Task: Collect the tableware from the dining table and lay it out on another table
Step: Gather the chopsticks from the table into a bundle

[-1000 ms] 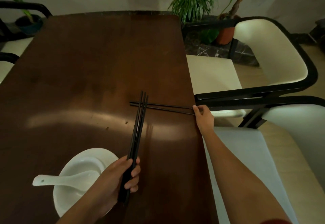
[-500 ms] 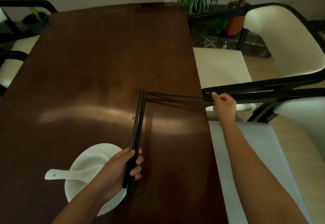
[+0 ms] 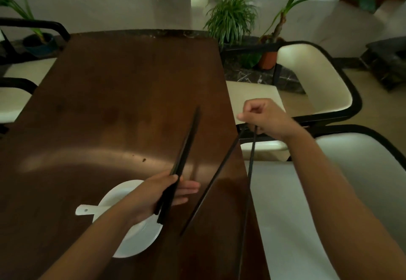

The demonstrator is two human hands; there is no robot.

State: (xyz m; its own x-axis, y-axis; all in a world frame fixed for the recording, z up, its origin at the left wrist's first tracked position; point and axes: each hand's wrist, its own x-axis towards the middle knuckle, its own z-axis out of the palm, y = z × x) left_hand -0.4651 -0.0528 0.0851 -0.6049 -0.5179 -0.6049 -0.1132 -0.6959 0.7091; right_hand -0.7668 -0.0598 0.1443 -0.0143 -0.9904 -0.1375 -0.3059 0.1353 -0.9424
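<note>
Head view: right hand (image 3: 267,118) has lifted its chopstick pair (image 3: 228,172) off the bench (image 3: 123,95); left hand (image 3: 158,194) clasps a chopstick bundle (image 3: 185,148) above the bowl (image 3: 131,242). Bowl and spoon (image 3: 86,210) remain uncollected.

This is a home dining room. A dark wooden dining table (image 3: 123,95) stands among cream-cushioned armchairs (image 3: 312,82). Potted plants (image 3: 230,19) line the tiled floor (image 3: 109,9) beyond.

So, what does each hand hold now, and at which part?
The left hand grips a bundle of black chopsticks near its lower end. The right hand pinches a second pair of chopsticks at the top ends; they hang down, splayed apart.
</note>
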